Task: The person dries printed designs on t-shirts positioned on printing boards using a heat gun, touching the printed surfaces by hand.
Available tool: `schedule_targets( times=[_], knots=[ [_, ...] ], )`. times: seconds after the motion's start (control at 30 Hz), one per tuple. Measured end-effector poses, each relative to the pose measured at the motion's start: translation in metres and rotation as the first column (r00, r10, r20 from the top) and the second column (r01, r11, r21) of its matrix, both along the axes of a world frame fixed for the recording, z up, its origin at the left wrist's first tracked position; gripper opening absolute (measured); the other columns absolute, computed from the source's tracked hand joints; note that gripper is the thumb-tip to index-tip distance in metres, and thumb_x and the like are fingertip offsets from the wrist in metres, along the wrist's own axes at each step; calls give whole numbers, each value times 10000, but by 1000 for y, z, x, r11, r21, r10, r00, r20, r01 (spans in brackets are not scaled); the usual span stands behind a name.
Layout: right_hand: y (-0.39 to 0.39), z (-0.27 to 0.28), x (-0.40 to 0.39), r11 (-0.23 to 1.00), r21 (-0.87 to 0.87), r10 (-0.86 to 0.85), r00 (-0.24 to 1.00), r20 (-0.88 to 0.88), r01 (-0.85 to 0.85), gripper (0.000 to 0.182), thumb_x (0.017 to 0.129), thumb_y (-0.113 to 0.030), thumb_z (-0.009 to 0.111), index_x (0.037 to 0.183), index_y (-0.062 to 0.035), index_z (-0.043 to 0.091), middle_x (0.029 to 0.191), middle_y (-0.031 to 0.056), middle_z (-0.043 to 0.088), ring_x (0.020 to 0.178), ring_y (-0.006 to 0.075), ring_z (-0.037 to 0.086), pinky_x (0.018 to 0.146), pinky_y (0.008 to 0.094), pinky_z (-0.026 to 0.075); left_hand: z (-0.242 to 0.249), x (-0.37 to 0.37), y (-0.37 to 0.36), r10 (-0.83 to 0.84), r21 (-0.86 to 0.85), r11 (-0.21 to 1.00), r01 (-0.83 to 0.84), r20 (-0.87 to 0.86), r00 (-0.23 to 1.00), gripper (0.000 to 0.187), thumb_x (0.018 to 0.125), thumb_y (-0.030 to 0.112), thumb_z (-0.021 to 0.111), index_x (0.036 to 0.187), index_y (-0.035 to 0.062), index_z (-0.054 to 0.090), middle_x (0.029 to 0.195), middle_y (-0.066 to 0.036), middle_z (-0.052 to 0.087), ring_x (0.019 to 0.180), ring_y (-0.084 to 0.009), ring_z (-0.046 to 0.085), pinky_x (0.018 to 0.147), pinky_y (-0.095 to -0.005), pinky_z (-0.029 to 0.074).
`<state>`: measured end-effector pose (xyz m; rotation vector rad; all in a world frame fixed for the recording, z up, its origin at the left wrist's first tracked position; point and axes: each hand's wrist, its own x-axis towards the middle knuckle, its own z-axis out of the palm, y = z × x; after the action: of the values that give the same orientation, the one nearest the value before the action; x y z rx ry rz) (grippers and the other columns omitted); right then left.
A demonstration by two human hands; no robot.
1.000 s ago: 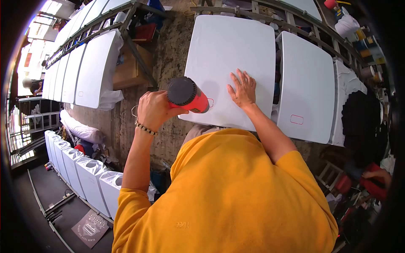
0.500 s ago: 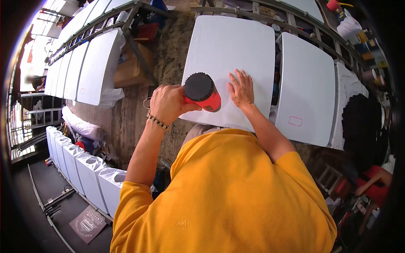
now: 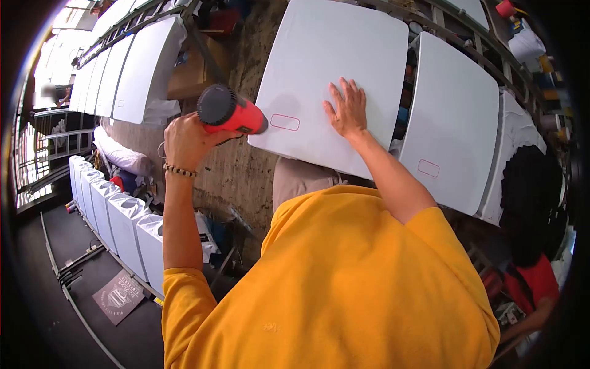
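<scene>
My left hand (image 3: 186,140) grips a red and black heat gun (image 3: 228,114), its nozzle pointing right at the lower left corner of a board covered in white cloth (image 3: 332,55). A small pink rounded outline (image 3: 285,122) is printed on that cloth, just right of the nozzle. My right hand (image 3: 348,109) lies flat on the same cloth with its fingers spread. Another white-covered board (image 3: 455,117) with a similar pink outline (image 3: 428,168) stands to the right.
More white-covered boards (image 3: 147,67) stand at the upper left, and a row of white garments (image 3: 128,234) at the lower left. Black cloth (image 3: 530,184) hangs at the right. A person in red (image 3: 534,283) is at the lower right; another person (image 3: 64,93) is far left.
My left hand has moved left with the heat gun, whose nozzle now points right. The pink outline beside it has come into view. My right hand still rests on the cloth.
</scene>
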<state>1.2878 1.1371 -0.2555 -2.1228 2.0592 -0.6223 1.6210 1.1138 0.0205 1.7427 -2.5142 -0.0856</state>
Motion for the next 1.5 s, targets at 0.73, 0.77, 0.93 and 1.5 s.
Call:
schedule_targets(
  times=[0.73, 0.77, 0.93, 1.5],
  knots=[
    [47, 50, -176, 999, 27, -29, 981, 192, 24, 333, 1003, -238, 709, 1283, -59, 722, 1408, 160, 644, 1328, 357, 605, 1126, 447, 492, -16, -9, -3, -108, 137, 980, 144, -238, 965, 514, 715, 554, 910, 907, 93, 789, 818, -121, 757, 757, -359, 729, 687, -454, 568],
    [53, 52, -196, 998, 24, -54, 986, 155, 51, 331, 1000, -239, 712, 1276, -57, 725, 1405, 163, 646, 1326, 361, 605, 1127, 448, 491, -11, -2, 3, -92, 114, 986, 123, -245, 965, 499, 724, 533, 912, 922, 92, 789, 820, -126, 756, 759, -363, 729, 688, -457, 567],
    [79, 32, -277, 995, 4, -99, 995, -6, 99, 374, 987, -264, 725, 1306, -69, 720, 1469, 176, 614, 1351, 389, 581, 1142, 467, 477, 7, 6, 55, 1, 175, 984, 23, -135, 991, 439, 750, 452, 923, 966, 91, 794, 829, -136, 761, 780, -375, 736, 696, -466, 571],
    [141, -3, -378, 1000, -25, -6, 987, -158, 2, 539, 1085, -458, 536, 1589, -269, 516, 1716, 50, 380, 1591, 337, 311, 1307, 567, 209, -22, -381, 156, -318, 207, 908, 364, -225, 921, 539, 797, 583, 846, 1004, 97, 736, 825, -88, 745, 745, -332, 738, 660, -463, 579]
  ],
)
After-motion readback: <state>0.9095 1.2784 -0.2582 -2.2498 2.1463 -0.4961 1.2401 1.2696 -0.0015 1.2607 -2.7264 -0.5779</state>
